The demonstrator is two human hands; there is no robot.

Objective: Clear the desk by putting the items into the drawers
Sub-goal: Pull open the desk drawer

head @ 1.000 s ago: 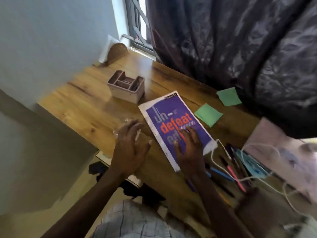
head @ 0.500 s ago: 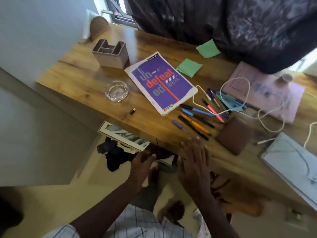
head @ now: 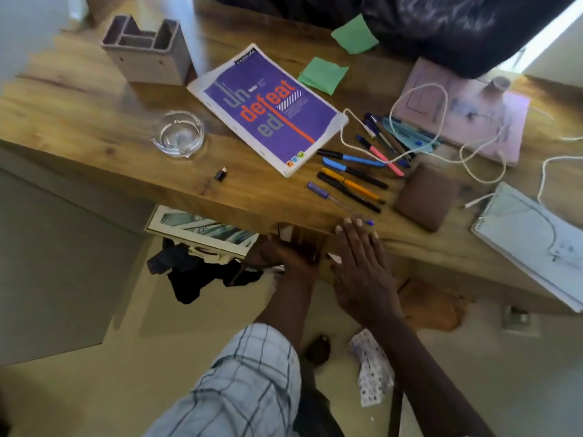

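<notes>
On the wooden desk (head: 94, 121) lie a purple book (head: 268, 108), several pens (head: 350, 181), a glass ashtray (head: 178, 132), a grey organizer (head: 148, 55), two green sticky pads (head: 323, 74), a brown wallet (head: 426, 197), a white cable (head: 441, 146), a pink pad (head: 463, 111), a spiral notebook (head: 533, 241) and a small black adapter (head: 220, 175). My left hand (head: 280, 255) reaches under the desk's front lip and grips the drawer front (head: 307, 238), its fingertips hidden. My right hand (head: 359, 266) lies flat with straight fingers against the desk's front edge beside it.
A framed picture (head: 202, 231) and dark cloth (head: 195, 272) lie on the floor under the desk's left part. A brown bag (head: 432, 304) sits under the right part, and patterned cloth (head: 372, 370) lies near my leg. A dark curtain (head: 441, 23) hangs behind the desk.
Both hands left the desktop and the book and dropped to the front edge. The left hand went under the lip to the drawer; the right hand now lies flat on the edge.
</notes>
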